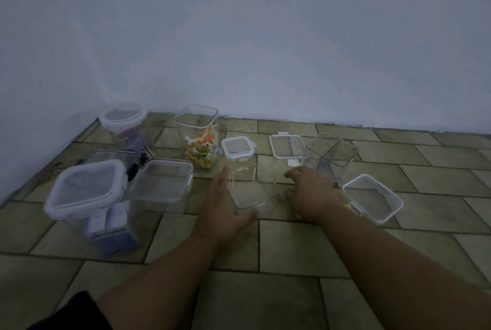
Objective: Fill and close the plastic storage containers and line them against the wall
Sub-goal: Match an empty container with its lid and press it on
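Clear container (252,191) sat on floor (292,247) between both hands, apart from wall (265,37). Left hand (225,202) — fingers straight, flat against its left side. Right hand (310,194) at its right side, fingers curled — whether they gripped it, could not tell. Open-topped container of colourful pieces (199,143) stood behind, near wall.

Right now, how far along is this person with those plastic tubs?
Done: the white-lidded clear container of blue packs is shut. In hand: the left hand and right hand hold a low empty clear tub. Left: the tall open container of colourful pieces needs a lid; others stand empty.
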